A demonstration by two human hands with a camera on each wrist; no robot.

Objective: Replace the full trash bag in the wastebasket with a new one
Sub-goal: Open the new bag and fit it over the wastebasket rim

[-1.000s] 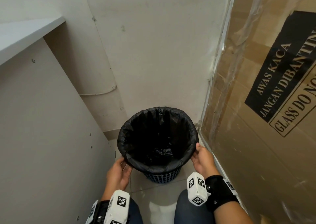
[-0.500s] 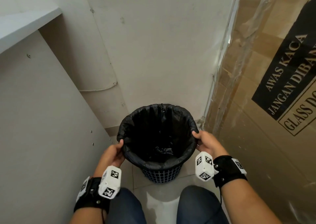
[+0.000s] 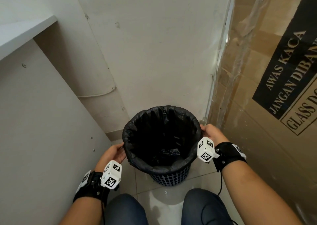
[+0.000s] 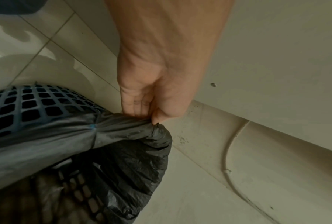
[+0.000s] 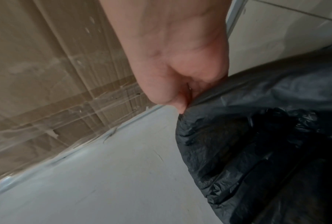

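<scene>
A dark blue lattice wastebasket [image 3: 169, 176] stands on the tiled floor in a corner, lined with a black trash bag [image 3: 161, 139] whose edge is folded over the rim. My left hand [image 3: 118, 152] pinches the folded bag edge [image 4: 134, 125] at the basket's left side. At the right side, my right hand [image 3: 208, 130] pinches the bag edge [image 5: 209, 97] between thumb and fingers. The lattice wall [image 4: 36, 104] shows beside the left hand. Crumpled black plastic lies at the bottom inside the bag.
A large cardboard box [image 3: 274, 104] wrapped in clear film stands close on the right. A white cabinet side panel [image 3: 42, 130] with a shelf above closes the left. The wall [image 3: 154, 53] is just behind the basket. My knees [image 3: 127, 209] are near the front.
Both hands slid from the front of the rim to its left and right sides and took hold of the bag's folded edge. The head view shifted slightly.
</scene>
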